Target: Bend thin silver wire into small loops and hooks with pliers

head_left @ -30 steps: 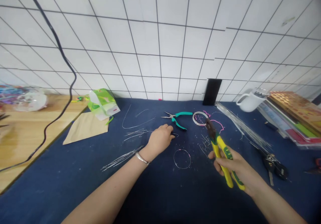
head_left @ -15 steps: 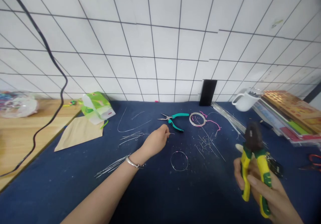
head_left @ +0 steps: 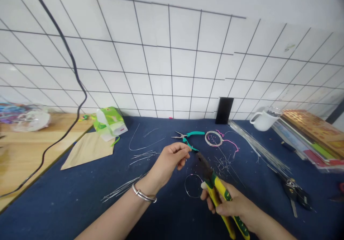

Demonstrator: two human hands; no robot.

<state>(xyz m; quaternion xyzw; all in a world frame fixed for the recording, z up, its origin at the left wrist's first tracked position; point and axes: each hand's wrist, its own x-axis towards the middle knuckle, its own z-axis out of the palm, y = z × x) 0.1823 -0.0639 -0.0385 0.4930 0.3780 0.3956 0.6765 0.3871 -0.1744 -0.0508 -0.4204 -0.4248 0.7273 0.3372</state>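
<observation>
My left hand [head_left: 170,161], with a silver bangle [head_left: 143,194] at the wrist, pinches a thin metal wire whose ends barely show. In my right hand [head_left: 238,202] are yellow-and-green pliers [head_left: 218,189], their dark jaws pointing up-left, close to the left fingertips. Something pale sits at a right fingertip. Behind the left hand, teal-handled needle-nose pliers [head_left: 195,133] lie with their jaws spread. A thin wire ring [head_left: 185,188] rests on the dark blue cloth [head_left: 166,218], below the hands. Short wire pieces [head_left: 143,156] lie left of the left hand.
A pale ring with pink thread [head_left: 214,139] and scattered wire clippings [head_left: 223,164] lie right of centre. Further right are a long wire bundle [head_left: 258,148], keys [head_left: 293,192], a white mug [head_left: 262,121] and stacked books [head_left: 314,132]. A black slab [head_left: 224,110] leans on the wall.
My right hand has brought the yellow-and-green pliers leftward, close to my left hand. The left hand has lifted slightly with its pinch turned upward. The view has tilted up a little.
</observation>
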